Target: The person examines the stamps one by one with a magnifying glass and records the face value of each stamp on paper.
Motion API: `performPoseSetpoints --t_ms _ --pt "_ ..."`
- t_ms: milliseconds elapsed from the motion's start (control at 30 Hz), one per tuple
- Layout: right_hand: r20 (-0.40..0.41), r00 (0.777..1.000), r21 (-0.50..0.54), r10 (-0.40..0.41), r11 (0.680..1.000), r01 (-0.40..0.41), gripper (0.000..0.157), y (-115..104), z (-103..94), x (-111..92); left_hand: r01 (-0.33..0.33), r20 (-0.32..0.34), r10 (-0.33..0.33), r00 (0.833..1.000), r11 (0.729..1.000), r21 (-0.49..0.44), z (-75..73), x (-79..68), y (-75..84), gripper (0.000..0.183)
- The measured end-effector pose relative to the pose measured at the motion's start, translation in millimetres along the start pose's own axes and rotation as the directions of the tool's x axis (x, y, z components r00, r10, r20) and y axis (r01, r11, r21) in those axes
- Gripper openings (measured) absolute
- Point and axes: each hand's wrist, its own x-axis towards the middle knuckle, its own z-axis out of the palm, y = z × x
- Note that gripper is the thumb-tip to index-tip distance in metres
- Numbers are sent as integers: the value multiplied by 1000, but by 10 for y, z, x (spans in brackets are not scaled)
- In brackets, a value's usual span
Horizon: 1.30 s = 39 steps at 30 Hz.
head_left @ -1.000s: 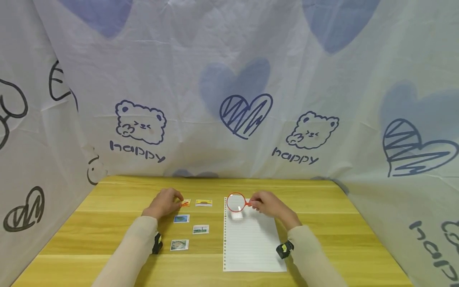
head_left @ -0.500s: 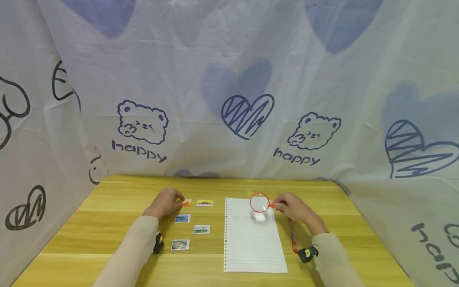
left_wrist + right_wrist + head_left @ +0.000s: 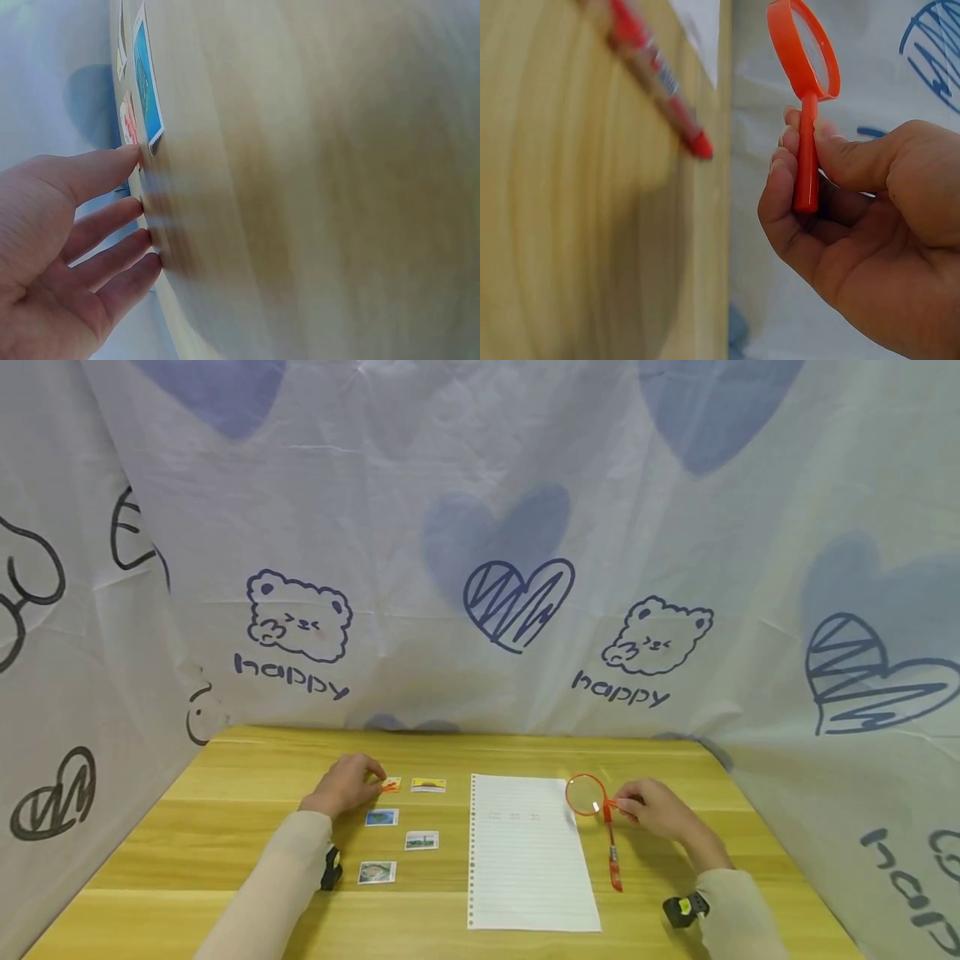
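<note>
Your white lined sheet (image 3: 528,868) bears one row of faint marks (image 3: 515,817) near its top; none made out lower down. Judged: marking begun, most lines left. Left of the sheet, on the yellow wood-grain counter (image 3: 247,768), lie five small rectangular picture stamps (image 3: 377,872); your left hand (image 3: 345,783), fingers apart, touches the red-and-yellow stamp (image 3: 391,784). Right of the sheet's top, your right hand (image 3: 654,808) pinches the red round magnifying glass (image 3: 808,109) by its handle. Head view: magnifier overlaps the red-ended clear pen (image 3: 612,846); right-wrist view: they are apart, magnifier raised.
</note>
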Motion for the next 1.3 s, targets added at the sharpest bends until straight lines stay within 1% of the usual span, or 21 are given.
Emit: performPoseSetpoints --t_ms 233,500,733,867,1100,1300 --pt "-22 1000 -5 -4 1000 4 23 193 -89 -171 4 3 -4 1000 1000 -10 7 8 -15 17" --pt "-17 1000 -28 -15 1000 14 24 389 -189 -296 -2 -6 2 1000 1000 -3 18 8 -46 17" --pt "-22 999 -35 39 999 -39 22 462 -241 -401 6 -1 -6 1000 1000 -8 30 12 -53 16" --pt "-27 998 -38 52 998 -53 23 509 -267 -450 12 4 -12 1000 1000 -7 40 18 -53 17" --pt "-28 999 -27 26 999 -26 26 636 -311 -539 23 11 -23 1000 1000 -3 27 15 -34 17" --pt "-22 999 -21 45 999 -46 25 761 -359 -605 17 12 -17 1000 1000 -9 7 6 -1 17"
